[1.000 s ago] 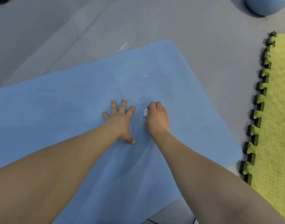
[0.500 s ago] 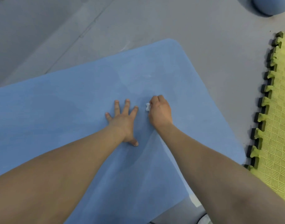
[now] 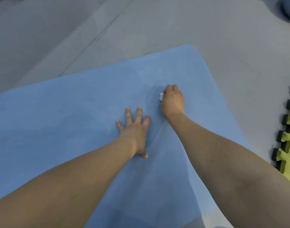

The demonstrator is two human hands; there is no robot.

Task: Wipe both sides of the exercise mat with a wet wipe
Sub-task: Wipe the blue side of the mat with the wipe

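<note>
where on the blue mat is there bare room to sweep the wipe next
Bare mat lies left of the flat left hand, and beyond the right hand, which grips the wipe, up to the rounded far corner. It is crowded between the two hands and under the forearms.

No text, label, brand or number can be read anywhere.

Grey floor [image 3: 157,22] — yellow-green foam tiles [image 3: 289,160]

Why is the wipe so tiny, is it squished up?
Yes, squished up. The wipe is balled inside the right hand, with only a small white crumpled bit showing beside the curled fingers.
</note>
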